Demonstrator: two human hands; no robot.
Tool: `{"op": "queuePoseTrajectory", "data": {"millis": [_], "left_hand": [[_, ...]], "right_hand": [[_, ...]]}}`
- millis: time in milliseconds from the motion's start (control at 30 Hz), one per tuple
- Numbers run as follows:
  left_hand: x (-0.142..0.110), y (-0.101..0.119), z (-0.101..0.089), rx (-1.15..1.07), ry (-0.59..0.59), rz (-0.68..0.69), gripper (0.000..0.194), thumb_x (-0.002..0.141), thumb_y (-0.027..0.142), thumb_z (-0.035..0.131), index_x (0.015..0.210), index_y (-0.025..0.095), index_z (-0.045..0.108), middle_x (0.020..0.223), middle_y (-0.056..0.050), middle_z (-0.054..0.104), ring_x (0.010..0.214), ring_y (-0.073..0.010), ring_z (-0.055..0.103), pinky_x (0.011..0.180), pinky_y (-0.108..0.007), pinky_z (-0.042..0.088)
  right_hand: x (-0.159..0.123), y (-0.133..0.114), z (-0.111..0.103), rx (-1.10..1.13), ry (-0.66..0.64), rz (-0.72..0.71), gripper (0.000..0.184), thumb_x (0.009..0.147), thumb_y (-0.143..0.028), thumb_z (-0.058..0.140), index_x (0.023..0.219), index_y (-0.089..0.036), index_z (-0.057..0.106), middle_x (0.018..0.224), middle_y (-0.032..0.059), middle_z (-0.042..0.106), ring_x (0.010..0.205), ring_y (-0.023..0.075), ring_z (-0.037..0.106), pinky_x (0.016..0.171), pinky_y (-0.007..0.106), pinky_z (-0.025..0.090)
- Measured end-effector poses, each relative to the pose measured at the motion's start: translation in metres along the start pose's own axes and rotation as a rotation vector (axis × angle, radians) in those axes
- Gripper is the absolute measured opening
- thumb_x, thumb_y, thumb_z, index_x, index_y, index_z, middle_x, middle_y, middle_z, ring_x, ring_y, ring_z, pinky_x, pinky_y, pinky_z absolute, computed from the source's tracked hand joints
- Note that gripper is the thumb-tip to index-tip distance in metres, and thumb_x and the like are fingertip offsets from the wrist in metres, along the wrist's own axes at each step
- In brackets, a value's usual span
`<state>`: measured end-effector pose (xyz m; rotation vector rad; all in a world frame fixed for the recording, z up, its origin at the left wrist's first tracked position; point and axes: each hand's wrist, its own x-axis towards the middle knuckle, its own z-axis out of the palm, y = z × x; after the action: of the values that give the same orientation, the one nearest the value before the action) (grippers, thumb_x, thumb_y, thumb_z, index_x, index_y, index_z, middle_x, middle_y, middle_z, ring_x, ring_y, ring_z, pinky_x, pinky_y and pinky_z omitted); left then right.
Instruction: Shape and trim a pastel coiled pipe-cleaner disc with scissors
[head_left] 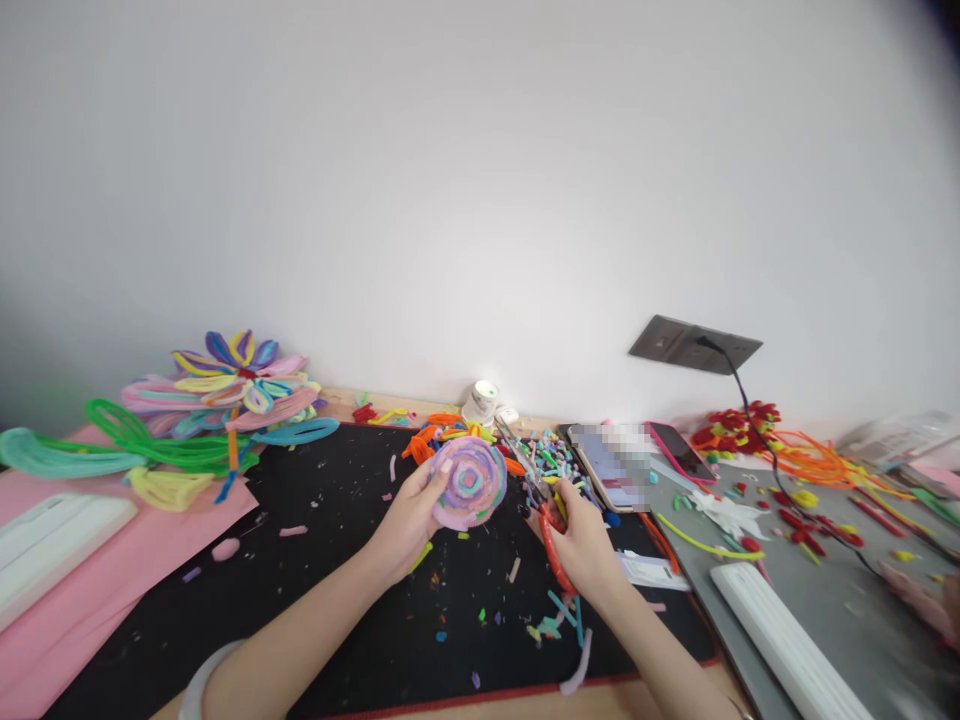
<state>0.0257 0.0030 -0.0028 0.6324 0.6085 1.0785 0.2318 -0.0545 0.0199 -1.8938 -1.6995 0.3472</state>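
Note:
My left hand (409, 525) pinches the edge of a round disc of coiled pastel pipe cleaners (471, 484), its spiral face turned toward me. Around the red handle of a pair of scissors (553, 555) my right hand (581, 545) is closed. The blades point up and away, to the right of the disc and apart from it. Behind them lies a heap of short cut pipe cleaner bits (559, 455). Orange pipe cleaner pieces (424, 440) show just beyond the disc.
Pipe cleaner flowers (244, 375) and pink paper (187, 550) lie at left. A phone (611, 470), a pink-edged phone (681, 452) and a long white case (784, 640) are at right. A cable (750, 410) hangs from a wall socket. Another person's hand (919, 600) shows at far right.

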Motion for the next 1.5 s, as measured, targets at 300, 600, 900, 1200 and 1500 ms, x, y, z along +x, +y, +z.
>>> {"op": "queuePoseTrajectory", "data": {"millis": [300,600,900,1200,1500], "left_hand": [[-0.002,0.000,-0.001,0.038,-0.017,0.020,0.044,0.065,0.028,0.082,0.103,0.012,0.068,0.102,-0.012,0.074,0.102,-0.0290,0.067,0.087,-0.037,0.053],[0.000,0.002,-0.003,-0.080,-0.034,-0.038,0.031,0.071,0.018,0.077,0.101,0.013,0.069,0.101,-0.011,0.075,0.100,-0.0268,0.068,0.088,-0.036,0.054],[-0.002,0.003,-0.001,-0.032,-0.037,-0.059,0.029,0.075,0.017,0.075,0.103,0.015,0.068,0.099,-0.009,0.075,0.088,-0.0212,0.071,0.079,-0.030,0.056],[-0.002,0.004,0.000,-0.026,-0.056,-0.069,0.026,0.073,0.019,0.077,0.097,0.014,0.070,0.090,-0.007,0.076,0.080,-0.0204,0.071,0.082,-0.032,0.055],[-0.003,0.003,-0.002,-0.036,-0.073,-0.055,0.026,0.075,0.020,0.075,0.100,0.013,0.069,0.094,-0.008,0.076,0.086,-0.0221,0.071,0.081,-0.033,0.056]], "right_hand": [[-0.006,-0.003,-0.008,-0.180,-0.029,0.050,0.025,0.079,-0.039,0.051,0.073,-0.024,0.032,0.062,-0.0039,0.048,0.056,0.0154,0.046,0.053,0.024,0.031],[-0.014,-0.016,0.000,-0.376,-0.071,0.024,0.026,0.077,-0.041,0.057,0.082,-0.022,0.039,0.078,0.0036,0.057,0.074,0.0222,0.057,0.061,0.027,0.037],[-0.007,-0.010,0.010,-0.597,-0.020,-0.110,0.026,0.081,-0.039,0.058,0.088,-0.017,0.048,0.087,0.0111,0.060,0.089,0.0288,0.058,0.070,0.032,0.041],[-0.004,-0.007,-0.004,-0.706,-0.023,-0.197,0.032,0.082,-0.044,0.060,0.091,-0.014,0.051,0.089,0.0136,0.060,0.092,0.0310,0.057,0.074,0.034,0.042],[-0.001,-0.013,-0.006,-0.737,-0.070,-0.199,0.039,0.081,-0.046,0.062,0.096,-0.011,0.053,0.095,0.0162,0.060,0.096,0.0331,0.056,0.081,0.039,0.044]]}}
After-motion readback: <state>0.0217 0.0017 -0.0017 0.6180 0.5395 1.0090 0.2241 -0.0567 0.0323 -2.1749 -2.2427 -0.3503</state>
